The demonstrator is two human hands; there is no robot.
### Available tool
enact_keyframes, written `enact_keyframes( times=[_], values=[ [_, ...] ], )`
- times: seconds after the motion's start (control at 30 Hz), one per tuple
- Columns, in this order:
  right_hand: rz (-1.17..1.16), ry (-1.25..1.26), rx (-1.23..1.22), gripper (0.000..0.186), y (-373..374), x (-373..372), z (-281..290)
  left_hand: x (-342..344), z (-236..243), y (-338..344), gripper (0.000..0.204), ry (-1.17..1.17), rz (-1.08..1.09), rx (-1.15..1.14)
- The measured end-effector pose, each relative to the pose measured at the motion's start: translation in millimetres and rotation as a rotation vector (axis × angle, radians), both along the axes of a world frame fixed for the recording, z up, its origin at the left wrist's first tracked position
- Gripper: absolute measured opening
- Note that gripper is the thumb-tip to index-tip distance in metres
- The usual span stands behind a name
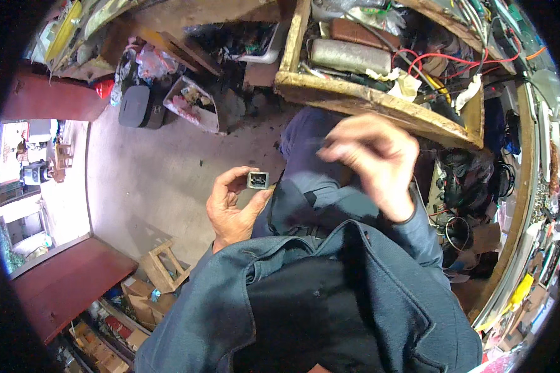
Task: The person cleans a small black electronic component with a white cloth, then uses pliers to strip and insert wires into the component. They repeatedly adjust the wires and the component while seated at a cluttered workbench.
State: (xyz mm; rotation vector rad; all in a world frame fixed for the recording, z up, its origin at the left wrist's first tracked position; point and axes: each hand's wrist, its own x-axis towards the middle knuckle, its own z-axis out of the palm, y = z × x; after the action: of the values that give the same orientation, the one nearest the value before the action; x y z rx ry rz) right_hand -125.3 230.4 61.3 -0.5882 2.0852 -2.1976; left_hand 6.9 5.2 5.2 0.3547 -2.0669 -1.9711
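Note:
My left hand (231, 208) is closed around a small square metal-looking box (258, 181), thumb on one side and fingers on the other. The box's end toward me is open and dark inside, with small pale parts I cannot make out. To its right, my right hand (379, 158) is raised above my lap, just in front of the wooden drawer. Its fingers curl toward the thumb but are smeared by motion, so whether anything small is between them is unclear.
A pulled-out wooden drawer (379, 107) holds a grey case (350, 56), a brown case (362, 32), paper scraps and red wires. A white bin (196, 115) and a dark container (135, 105) stand on the floor. Cluttered shelving lines the right; a red door panel (74, 280) is at left.

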Motion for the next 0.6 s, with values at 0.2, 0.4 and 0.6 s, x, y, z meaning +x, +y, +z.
enact_keyframes(
  times=[0.2, 0.4, 0.6],
  values=[
    [0.156, 0.003, -0.101, 0.015, -30.1, 52.8, -65.1, 23.0, -18.3, -6.0, 0.053, -0.037, -0.112, -0.107],
    [0.26, 0.045, -0.026, 0.017, -34.5, 61.1, -76.0, 24.4, -18.3, -2.2, 0.042, -0.015, -0.14, -0.244],
    [0.244, 0.004, 0.014, 0.014, -36.6, 67.5, -80.5, 26.5, -18.8, 1.2, 0.044, -0.12, -0.102, -0.152]
  ],
)
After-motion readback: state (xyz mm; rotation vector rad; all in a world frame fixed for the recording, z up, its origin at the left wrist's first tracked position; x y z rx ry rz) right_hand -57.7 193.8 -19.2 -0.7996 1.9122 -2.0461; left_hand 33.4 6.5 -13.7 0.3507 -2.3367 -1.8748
